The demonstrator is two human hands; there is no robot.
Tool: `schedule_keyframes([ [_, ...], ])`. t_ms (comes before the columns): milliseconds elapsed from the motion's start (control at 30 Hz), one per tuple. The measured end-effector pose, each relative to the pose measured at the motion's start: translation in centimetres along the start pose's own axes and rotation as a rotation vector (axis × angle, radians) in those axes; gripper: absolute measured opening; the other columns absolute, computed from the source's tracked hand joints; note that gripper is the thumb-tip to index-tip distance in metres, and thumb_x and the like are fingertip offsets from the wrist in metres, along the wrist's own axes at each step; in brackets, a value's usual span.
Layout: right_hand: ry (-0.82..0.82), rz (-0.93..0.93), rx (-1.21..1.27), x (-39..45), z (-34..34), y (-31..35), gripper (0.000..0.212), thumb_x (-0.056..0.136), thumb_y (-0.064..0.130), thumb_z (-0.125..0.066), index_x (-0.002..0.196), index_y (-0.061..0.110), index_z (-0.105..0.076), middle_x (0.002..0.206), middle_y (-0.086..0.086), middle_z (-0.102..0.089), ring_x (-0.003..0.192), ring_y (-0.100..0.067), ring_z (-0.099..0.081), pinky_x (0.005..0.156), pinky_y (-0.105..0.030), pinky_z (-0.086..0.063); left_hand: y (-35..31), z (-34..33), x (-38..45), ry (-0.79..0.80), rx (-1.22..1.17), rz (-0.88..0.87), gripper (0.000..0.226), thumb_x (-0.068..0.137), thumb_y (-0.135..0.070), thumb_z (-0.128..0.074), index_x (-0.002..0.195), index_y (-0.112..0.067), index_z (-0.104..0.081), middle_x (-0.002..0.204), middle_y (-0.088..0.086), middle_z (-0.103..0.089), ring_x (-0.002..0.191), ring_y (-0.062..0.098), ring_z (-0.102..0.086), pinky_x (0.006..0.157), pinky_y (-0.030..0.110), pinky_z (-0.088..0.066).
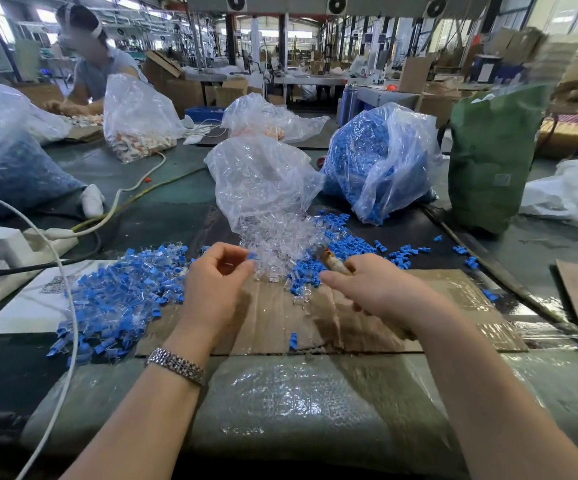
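My left grip (218, 282) is curled, thumb and forefinger pinching a blue cap (251, 255) at the near edge of the clear pieces (280, 244), so I judge I'm about to join cap and clear piece. My right grip (377, 289) is blurred, with one finger pointing toward the left; something brown and white shows at its top, and I cannot tell whether it's pinching anything or spread.

Both grips hover over the cardboard (453, 306), which gives a flat patch on the counter (162, 202) for small parts. The clear pieces spill out of the clear bag (263, 181) straight ahead, and loose caps (346, 247) lie just beside them on the right, below the blue bag (377, 161), so either grip can reach its stock without crossing over. The mixed pile (117, 299) of blue and clear sits to my left, apart from the raw parts, probably the finished ones. One stray cap (293, 341) lies alone on the cardboard, near me.
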State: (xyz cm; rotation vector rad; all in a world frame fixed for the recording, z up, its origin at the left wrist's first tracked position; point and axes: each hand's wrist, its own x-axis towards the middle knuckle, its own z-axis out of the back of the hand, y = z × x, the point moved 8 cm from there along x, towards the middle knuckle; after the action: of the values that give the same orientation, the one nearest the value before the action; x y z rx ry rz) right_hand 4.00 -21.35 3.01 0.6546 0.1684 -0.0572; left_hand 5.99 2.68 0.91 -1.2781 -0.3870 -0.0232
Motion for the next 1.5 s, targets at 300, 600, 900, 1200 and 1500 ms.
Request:
schedule_keyframes([
  [300, -0.254, -0.181, -0.568, 0.9, -0.2, -2.9, 0.061, 0.092, 0.064, -0.054, 0.127, 0.013, -0.052, 0.133, -0.015, -0.05, 0.123, -0.034, -0.045, 0.099, -0.048, -0.042, -2.3, -2.9, -1.3, 0.183, 0.444, -0.236, 0.012, 0.093, -0.01, -0.066, 0.1, -0.02, -0.068, 0.098, -0.008, -0.056, 0.088, 0.002, -0.056, 0.072, 0.009, -0.044],
  [600, -0.324, 0.235, -0.619, 1.2, -1.8, 2.8, 0.022, 0.099, 0.019, -0.055, 0.117, 0.027, -0.065, 0.118, 0.002, -0.049, 0.12, -0.024, -0.036, 0.099, -0.049, -0.03, -2.0, -6.0, -2.6, 0.414, 0.532, -0.38, 0.014, 0.089, -0.032, -0.076, 0.1, -0.025, -0.071, 0.098, -0.012, -0.063, 0.095, 0.008, -0.059, 0.09, 0.035, -0.052],
  [900, -0.417, 0.327, -0.695, 2.0, -2.6, 2.9, 0.014, 0.098, 0.022, -0.054, 0.104, 0.027, -0.066, 0.109, 0.004, -0.056, 0.113, -0.021, -0.038, 0.092, -0.043, -0.028, -2.3, -6.7, -2.9, 0.423, 0.564, -0.431, 0.015, 0.09, -0.044, -0.072, 0.1, -0.033, -0.07, 0.097, -0.018, -0.061, 0.097, 0.007, -0.054, 0.089, 0.036, -0.05],
  [1200, -0.491, 0.384, -0.475, 2.1, -3.1, 2.3, 0.011, 0.102, 0.034, -0.044, 0.097, 0.025, -0.047, 0.102, 0.003, -0.057, 0.098, -0.022, -0.044, 0.088, -0.043, -0.032, -2.8, -6.4, -3.2, 0.411, 0.552, -0.436, 0.009, 0.09, -0.03, -0.074, 0.09, -0.029, -0.066, 0.088, -0.017, -0.062, 0.086, -0.001, -0.055, 0.082, 0.025, -0.051],
  [1500, -0.415, 0.426, 0.397, 0.7, -1.0, 0.9, 0.01, 0.089, 0.03, -0.075, 0.087, 0.021, -0.075, 0.074, 0.006, -0.07, 0.07, -0.009, -0.063, 0.072, -0.032, -0.055, -0.6, -4.4, -1.6, 0.394, 0.02, 0.011, 0.014, 0.096, -0.012, -0.066, 0.103, -0.022, -0.073, 0.089, -0.002, -0.075, 0.08, 0.005, -0.071, 0.07, 0.016, -0.056],
])
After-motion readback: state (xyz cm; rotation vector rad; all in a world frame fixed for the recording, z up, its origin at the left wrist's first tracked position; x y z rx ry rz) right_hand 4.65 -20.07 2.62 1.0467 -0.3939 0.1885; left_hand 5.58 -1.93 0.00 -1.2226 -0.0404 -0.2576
